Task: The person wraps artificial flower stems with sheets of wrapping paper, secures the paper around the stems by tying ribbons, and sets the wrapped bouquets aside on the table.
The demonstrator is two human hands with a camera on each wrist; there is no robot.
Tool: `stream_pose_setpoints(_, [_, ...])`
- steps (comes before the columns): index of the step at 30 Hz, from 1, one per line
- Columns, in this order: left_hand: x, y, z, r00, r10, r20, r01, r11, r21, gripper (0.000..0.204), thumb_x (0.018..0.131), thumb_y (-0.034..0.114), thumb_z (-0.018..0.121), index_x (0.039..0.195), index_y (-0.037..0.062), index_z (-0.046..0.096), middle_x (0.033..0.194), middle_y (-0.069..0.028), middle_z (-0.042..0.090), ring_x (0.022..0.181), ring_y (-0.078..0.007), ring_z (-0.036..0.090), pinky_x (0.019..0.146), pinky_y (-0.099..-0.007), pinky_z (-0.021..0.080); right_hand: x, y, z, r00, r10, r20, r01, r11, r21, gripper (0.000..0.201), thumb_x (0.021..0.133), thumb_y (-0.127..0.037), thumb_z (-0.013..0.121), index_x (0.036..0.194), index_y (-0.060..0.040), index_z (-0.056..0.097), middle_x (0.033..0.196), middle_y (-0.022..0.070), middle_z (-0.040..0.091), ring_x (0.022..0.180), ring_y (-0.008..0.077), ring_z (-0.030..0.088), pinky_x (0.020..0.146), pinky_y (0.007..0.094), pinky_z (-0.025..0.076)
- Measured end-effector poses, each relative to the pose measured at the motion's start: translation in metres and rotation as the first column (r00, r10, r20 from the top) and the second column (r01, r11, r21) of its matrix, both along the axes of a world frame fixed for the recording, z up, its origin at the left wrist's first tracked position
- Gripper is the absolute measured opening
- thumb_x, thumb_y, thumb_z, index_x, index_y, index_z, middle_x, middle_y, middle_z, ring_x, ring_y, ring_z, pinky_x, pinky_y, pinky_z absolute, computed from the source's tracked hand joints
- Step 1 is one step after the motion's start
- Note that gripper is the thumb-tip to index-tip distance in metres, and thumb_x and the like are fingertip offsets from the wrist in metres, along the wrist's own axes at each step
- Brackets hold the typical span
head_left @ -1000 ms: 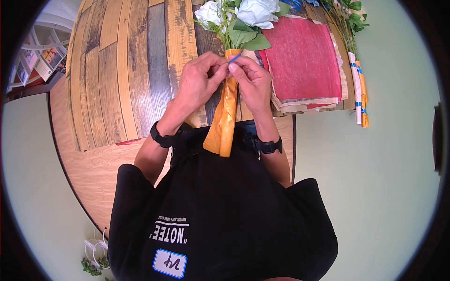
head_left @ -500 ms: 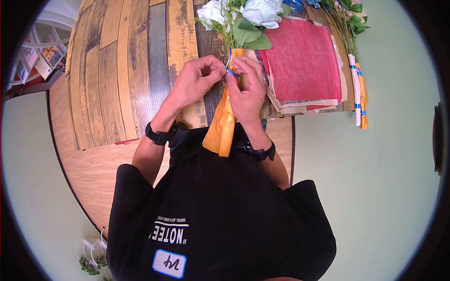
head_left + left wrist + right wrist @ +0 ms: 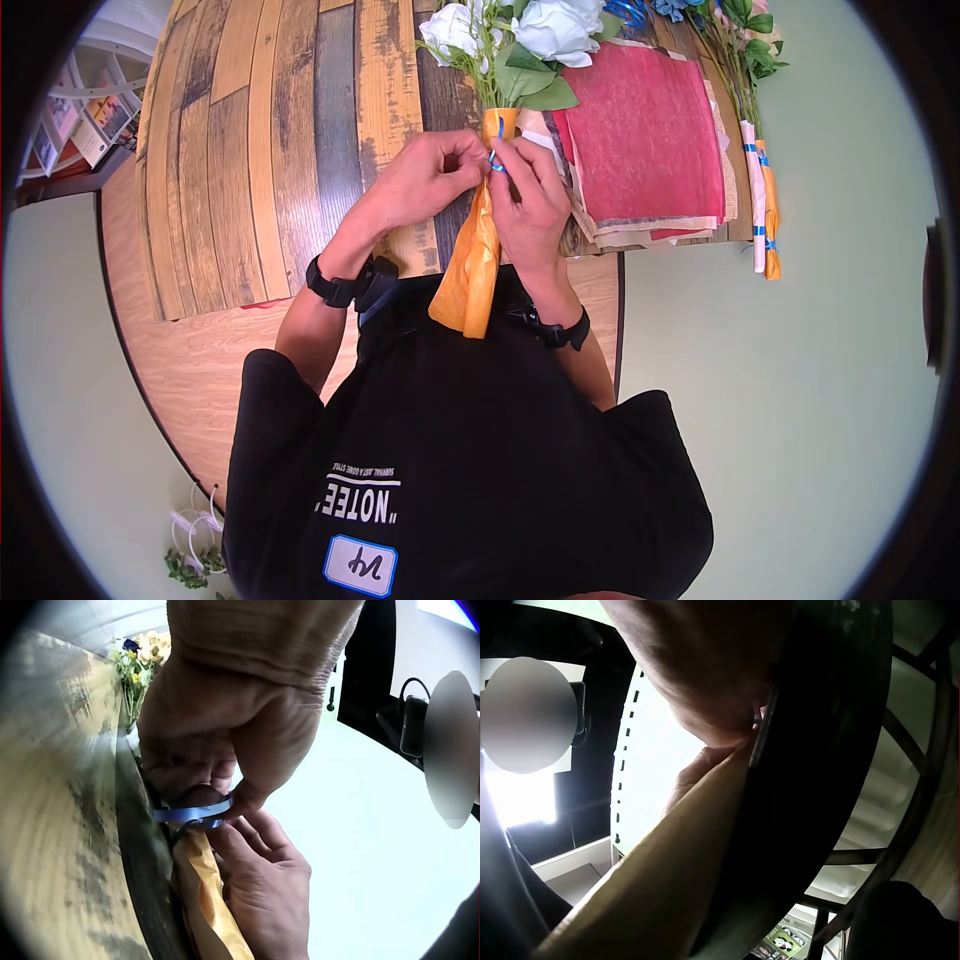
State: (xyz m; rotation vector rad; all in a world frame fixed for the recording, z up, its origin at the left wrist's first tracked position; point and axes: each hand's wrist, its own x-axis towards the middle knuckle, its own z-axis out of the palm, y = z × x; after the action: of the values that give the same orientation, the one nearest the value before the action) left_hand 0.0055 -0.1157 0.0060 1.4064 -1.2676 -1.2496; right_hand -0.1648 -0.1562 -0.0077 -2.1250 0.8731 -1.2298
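We see a round wooden table (image 3: pixel 200 370) bearing a plank-patterned mat (image 3: pixel 260 150), with red paper sheets (image 3: pixel 650 130) beside that mat.

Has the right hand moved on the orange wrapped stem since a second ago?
Yes. The right hand has slid slightly down the orange wrapper toward the person, judged against the red paper on the table; it pinches the blue tie.

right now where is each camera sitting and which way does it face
Head: on the head, facing down at the left hand and right hand pinching a blue tie on the orange-wrapped bouquet; forearms and black shirt show.
Left wrist: along the left hand toward the tie and wrap.
Right wrist: against the right hand, the wrap across it.
All three share the orange wrap.
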Motion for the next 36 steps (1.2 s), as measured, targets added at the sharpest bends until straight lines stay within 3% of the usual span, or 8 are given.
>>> stream_pose_setpoints(11, [0.005,-0.005,0.006,0.997,-0.053,-0.053,0.054,0.999,0.011,0.017,0.096,0.013,0.063,0.085,0.0005,0.061,0.070,0.0062,0.048,0.066,-0.0045,0.042,0.059,-0.0246,0.038,-0.002,-0.005,0.006,0.998,0.067,0.017,-0.068,0.995,0.070,0.024,0.081,0.009,0.065,0.104,0.0045,0.066,0.109,0.0136,0.062,0.091,0.0274,0.067,0.077,0.0356,0.054])
stream_pose_setpoints(14, [0.006,-0.005,0.009,0.997,-0.078,-0.021,0.079,0.995,0.060,0.015,0.100,0.017,0.063,0.091,0.0041,0.063,0.075,0.0094,0.051,0.066,-0.0006,0.041,0.057,-0.0201,0.032,-0.003,-0.005,0.007,0.997,0.070,0.032,-0.075,0.980,0.184,0.016,0.083,0.008,0.064,0.098,0.0037,0.064,0.107,0.0127,0.064,0.097,0.0257,0.066,0.085,0.0324,0.053])
stream_pose_setpoints(17, [0.005,-0.007,0.012,0.996,-0.056,-0.066,0.061,0.995,0.079,0.016,0.100,0.018,0.063,0.092,0.0048,0.063,0.074,0.0086,0.051,0.063,-0.0008,0.041,0.054,-0.0202,0.031,-0.006,-0.009,0.002,0.993,0.114,0.027,-0.117,0.984,0.137,0.017,0.080,0.009,0.063,0.095,0.0032,0.060,0.111,0.0132,0.060,0.083,0.0253,0.065,0.070,0.0316,0.052])
stream_pose_setpoints(20, [0.005,-0.008,0.013,0.997,-0.060,-0.044,0.064,0.994,0.088,0.015,0.100,0.019,0.063,0.093,0.0053,0.064,0.072,0.0075,0.053,0.060,-0.0011,0.041,0.051,-0.0205,0.030,-0.008,-0.010,0.002,0.982,0.172,0.073,-0.185,0.948,0.259,0.015,0.080,0.007,0.064,0.093,0.0015,0.058,0.114,0.0127,0.058,0.087,0.0262,0.064,0.076,0.0329,0.052])
stream_pose_setpoints(23, [0.004,-0.009,0.014,0.991,-0.050,-0.126,0.070,0.985,0.159,0.015,0.099,0.013,0.061,0.093,0.0004,0.066,0.079,0.0034,0.062,0.068,-0.0028,0.051,0.059,-0.0211,0.041,-0.011,-0.011,0.007,0.979,0.202,0.036,-0.205,0.949,0.239,0.018,0.079,0.004,0.067,0.093,-0.0001,0.058,0.117,0.0125,0.057,0.096,0.0286,0.064,0.083,0.0360,0.051])
stream_pose_setpoints(25, [0.003,-0.010,0.015,0.980,-0.016,-0.196,0.051,0.984,0.170,0.015,0.099,0.013,0.062,0.093,0.0006,0.067,0.080,0.0027,0.062,0.068,-0.0028,0.052,0.059,-0.0202,0.041,-0.011,-0.009,0.014,0.982,0.186,0.001,-0.178,0.936,0.302,0.028,0.076,-0.001,0.079,0.095,-0.0012,0.059,0.119,0.0113,0.058,0.108,0.0250,0.062,0.093,0.0351,0.050])
stream_pose_setpoints(32, [-0.002,-0.012,0.006,0.970,0.044,-0.238,-0.007,0.988,0.156,0.013,0.097,0.011,0.062,0.091,0.0000,0.068,0.078,0.0023,0.062,0.066,-0.0029,0.052,0.057,-0.0197,0.040,-0.004,-0.007,0.006,0.993,0.116,-0.001,-0.113,0.964,0.239,0.039,0.072,-0.010,0.089,0.093,-0.0017,0.057,0.117,0.0123,0.061,0.104,0.0275,0.064,0.089,0.0374,0.052])
stream_pose_setpoints(36, [-0.001,-0.012,0.003,0.965,0.078,-0.249,-0.027,0.979,0.202,0.014,0.096,0.012,0.062,0.091,0.0004,0.069,0.078,0.0030,0.061,0.065,-0.0025,0.050,0.056,-0.0191,0.038,-0.003,-0.005,0.007,0.993,0.114,0.025,-0.117,0.973,0.199,0.031,0.080,-0.009,0.083,0.095,-0.0002,0.058,0.113,0.0126,0.062,0.096,0.0275,0.066,0.081,0.0366,0.053])
